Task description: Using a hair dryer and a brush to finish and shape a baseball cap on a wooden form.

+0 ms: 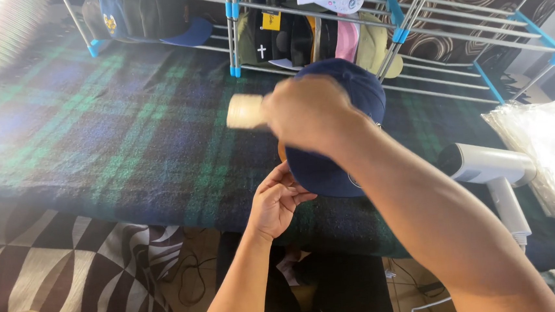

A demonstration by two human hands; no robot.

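A navy blue cap (330, 165) is held up over a plaid-covered table (127, 140). My left hand (274, 202) grips the cap from below at its near edge. Raised in front of the cap's crown is my right hand (307, 111), closed around a pale wooden handle (245, 111), probably of a brush; it is blurred by motion and its working end is hidden behind the hand.
A metal rack with blue joints (399, 30) holds several caps (321, 35) at the back. A white handheld steamer (493, 173) stands at the right beside clear plastic bags (550, 150). A black-and-white patterned rug (70, 268) and cables lie on the floor below.
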